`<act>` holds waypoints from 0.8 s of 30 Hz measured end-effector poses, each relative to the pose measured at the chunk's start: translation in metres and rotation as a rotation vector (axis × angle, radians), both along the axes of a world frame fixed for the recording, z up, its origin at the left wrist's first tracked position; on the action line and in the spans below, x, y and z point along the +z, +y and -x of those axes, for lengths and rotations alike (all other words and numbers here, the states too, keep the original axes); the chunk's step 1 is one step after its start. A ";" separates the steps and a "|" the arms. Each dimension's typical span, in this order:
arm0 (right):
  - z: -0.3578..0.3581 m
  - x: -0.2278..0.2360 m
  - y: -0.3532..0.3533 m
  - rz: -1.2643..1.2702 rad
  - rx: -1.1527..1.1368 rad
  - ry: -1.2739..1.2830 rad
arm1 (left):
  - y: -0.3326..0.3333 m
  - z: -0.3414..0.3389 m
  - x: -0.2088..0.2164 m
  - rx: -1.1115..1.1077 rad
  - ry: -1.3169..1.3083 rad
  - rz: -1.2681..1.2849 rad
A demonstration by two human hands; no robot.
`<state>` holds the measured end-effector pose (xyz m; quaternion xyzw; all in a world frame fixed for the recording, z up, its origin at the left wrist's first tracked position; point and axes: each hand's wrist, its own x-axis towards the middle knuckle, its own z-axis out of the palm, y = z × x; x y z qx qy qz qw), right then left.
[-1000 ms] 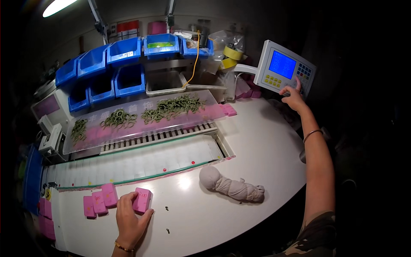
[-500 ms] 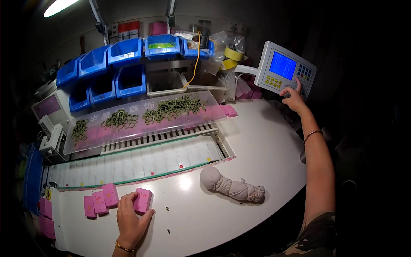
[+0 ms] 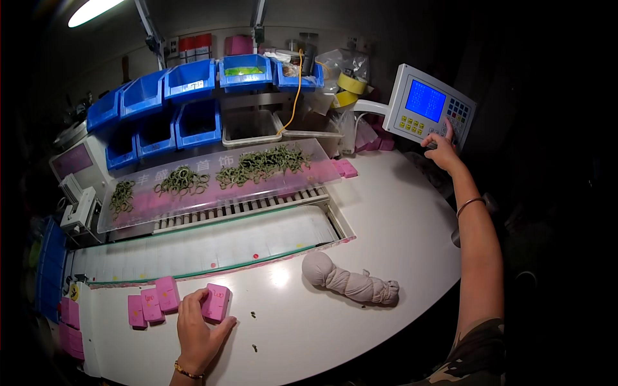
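Note:
My left hand lies on the white table around a pink block. Its fingertips touch the block's left side, while the thumb is spread just off the lower right corner. Close by on the left, several more pink blocks stand in a slightly overlapping row. Off to the right, my right hand reaches up to a grey control panel with a lit blue screen. The index finger is stretched onto its keys and the thumb sticks out; nothing is held.
Behind the blocks runs a pale conveyor belt with coloured dots. Above it, a clear tray bears heaps of green rings. Blue bins line the back. A knotted grey cloth bundle lies right of centre, with small green bits nearby.
The dots on the conveyor belt have shifted left. My left thumb has spread slightly away from the pink block. My right hand stays at the keys.

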<state>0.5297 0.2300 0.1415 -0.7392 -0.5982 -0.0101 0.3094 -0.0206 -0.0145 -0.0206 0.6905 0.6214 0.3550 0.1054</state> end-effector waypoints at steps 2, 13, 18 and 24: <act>0.005 -0.006 0.010 -0.030 0.014 -0.071 | -0.003 0.004 0.000 0.021 -0.010 0.015; 0.032 -0.051 -0.008 -0.312 0.450 0.276 | 0.005 0.032 0.018 -0.003 -0.119 -0.020; 0.151 -0.076 -0.090 -0.115 0.612 0.216 | 0.049 0.116 0.014 0.304 -0.088 -0.072; 0.239 -0.099 -0.176 -0.075 0.929 0.056 | 0.085 0.149 -0.013 0.358 0.010 0.020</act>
